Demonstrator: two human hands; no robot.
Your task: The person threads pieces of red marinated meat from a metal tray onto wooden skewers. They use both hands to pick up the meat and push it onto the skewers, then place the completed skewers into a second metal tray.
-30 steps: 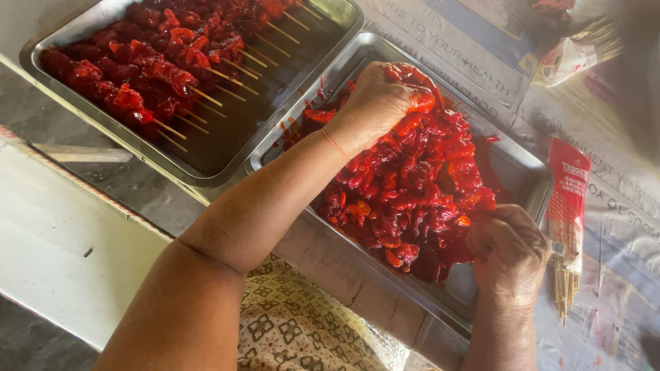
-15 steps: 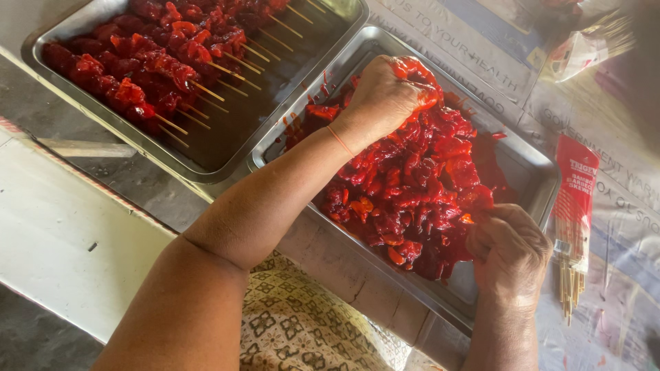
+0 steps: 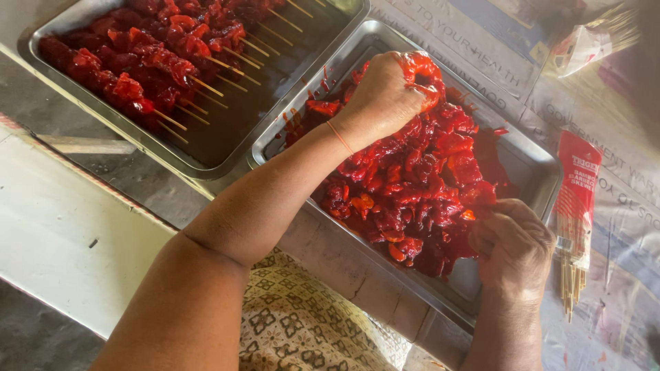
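Work surface: a grey concrete counter (image 3: 103,148) with a pale painted ledge on the near side, seen from above; printed paper sheets (image 3: 619,137) cover the counter beyond the right hand.

Under both hands sits a rectangular steel tray (image 3: 529,154) holding a loose heap of red marinated meat pieces (image 3: 412,185). Just beyond the left forearm, touching that tray's edge, is a second rectangular steel tray (image 3: 289,69) with rows of red meat skewers on thin bamboo sticks (image 3: 151,58), stick ends pointing toward the left hand.

Just outside the right hand lies a red-and-clear plastic packet of bamboo skewers (image 3: 574,220), stick tips protruding from its near end.

Left hand (image 3: 385,93): fingers curled shut around a lump of meat at the far end of the heap, fingertips coated in red sauce.

Right hand (image 3: 512,240): at the near end of the heap, fingers bunched and pinching meat; whether a stick is in the pinch cannot be made out.
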